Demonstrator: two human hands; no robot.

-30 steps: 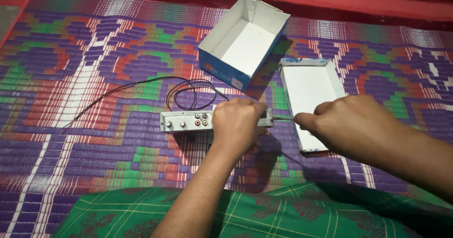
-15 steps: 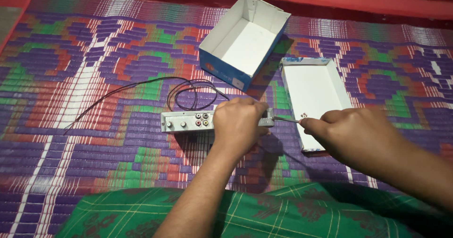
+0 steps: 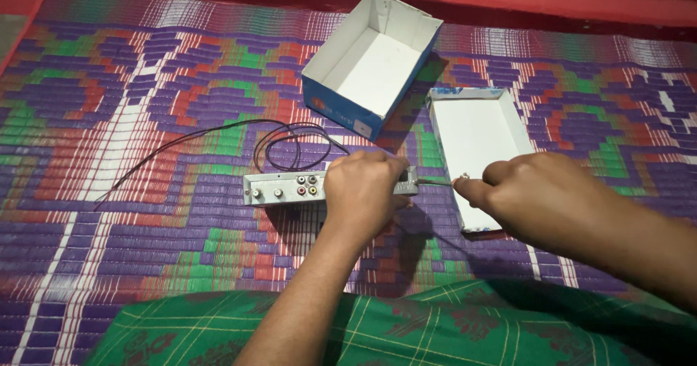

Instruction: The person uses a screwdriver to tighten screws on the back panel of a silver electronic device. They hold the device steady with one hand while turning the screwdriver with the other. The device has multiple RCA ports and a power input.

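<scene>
**Small grey box held down while a thin tool is set to its end**

A small grey box (image 3: 290,187) with round sockets on its long face is laid on a woven mat (image 3: 131,119) patterned in purple, green and red. The box is pressed down at its right part by the left hand (image 3: 363,190), whose fingers are curled over the top; most of that end is hidden under the hand. A thin metal tool (image 3: 434,182), perhaps a small screwdriver, is pinched between the fingertips of the right hand (image 3: 541,192), and its tip is brought up to the right end of the box. Whether the tip is seated in anything cannot be told. A thin dark cable (image 3: 218,137) is looped behind the box and trails off to the left across the mat.

Just behind the box an open cardboard carton (image 3: 370,61), blue outside and white inside, is tilted on its side. Its shallow white lid (image 3: 475,137) is laid flat beside it, near the right hand. A green checked cloth (image 3: 406,330) is seen at the bottom edge.

The step in hand is judged to be work on the right end of the box with the tool. For any further move, the box would need to be kept steady under the left hand, and the tool held in line with that end so that it does not slip.
</scene>
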